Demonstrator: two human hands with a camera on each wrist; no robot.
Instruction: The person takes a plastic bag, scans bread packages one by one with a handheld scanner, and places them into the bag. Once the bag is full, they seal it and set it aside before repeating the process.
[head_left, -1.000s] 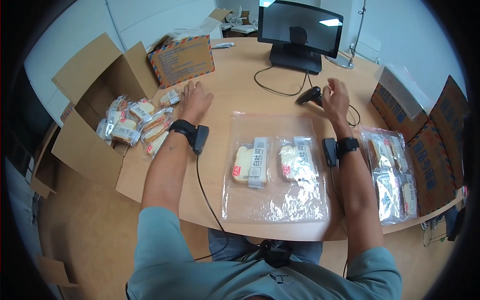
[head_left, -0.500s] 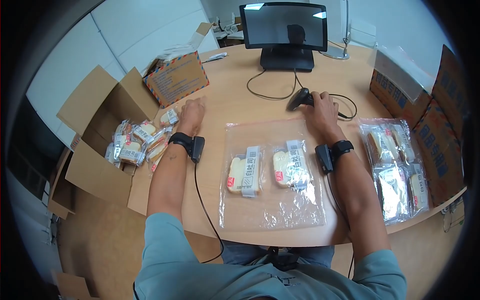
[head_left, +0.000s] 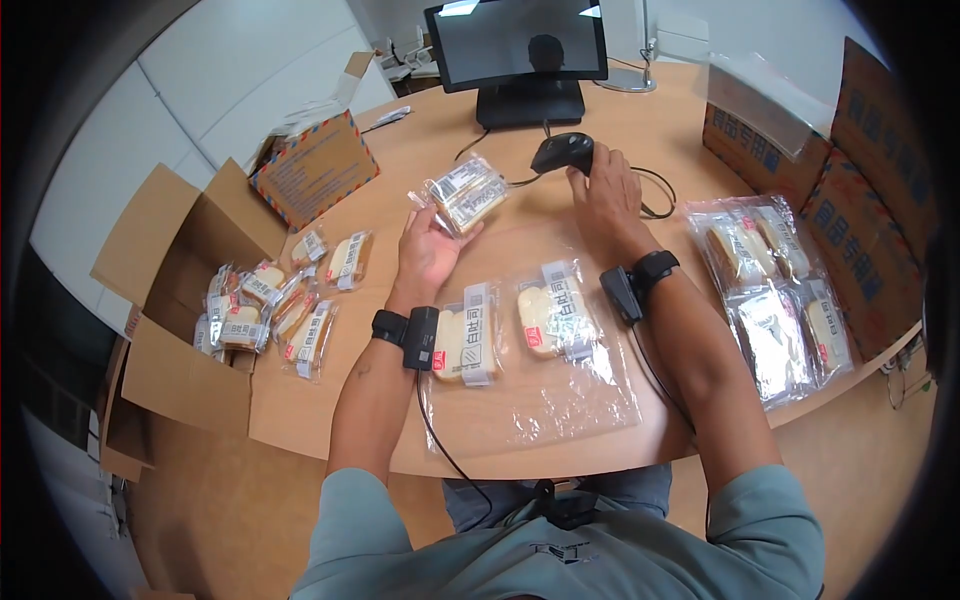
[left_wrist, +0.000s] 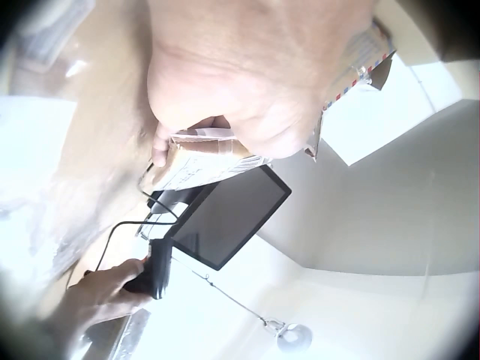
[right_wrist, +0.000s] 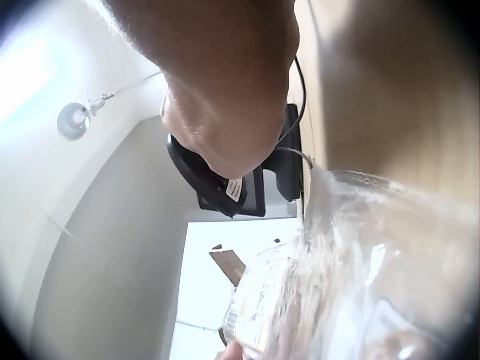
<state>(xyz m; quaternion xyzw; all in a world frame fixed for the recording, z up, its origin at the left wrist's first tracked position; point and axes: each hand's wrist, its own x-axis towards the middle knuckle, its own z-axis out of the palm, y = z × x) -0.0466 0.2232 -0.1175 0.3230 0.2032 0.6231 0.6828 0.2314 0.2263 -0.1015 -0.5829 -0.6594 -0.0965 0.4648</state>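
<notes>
My left hand [head_left: 430, 250] holds a packaged bread slice [head_left: 462, 198] above the table, its label side facing up. My right hand [head_left: 612, 200] grips a black barcode scanner [head_left: 562, 152], whose head points toward that bread. In the left wrist view the bread pack [left_wrist: 206, 161] shows beneath the palm, with the scanner [left_wrist: 154, 270] beyond. Below both hands lies a large clear plastic bag [head_left: 530, 410] with two packaged bread slices, a left one [head_left: 467, 335] and a right one [head_left: 552, 318], side by side.
Several bread packs [head_left: 245, 325] spill from an open cardboard box [head_left: 190, 375] at the left. A filled clear bag [head_left: 770, 340] lies at the right beside printed cartons [head_left: 860, 260]. A monitor [head_left: 515, 50] and another carton [head_left: 320, 170] stand farther back. The scanner's cable [head_left: 660, 195] loops over the table.
My left hand has picked up a bread pack from the left and brought it to the middle. My right hand has taken hold of the scanner, raised it and turned it toward the pack.
</notes>
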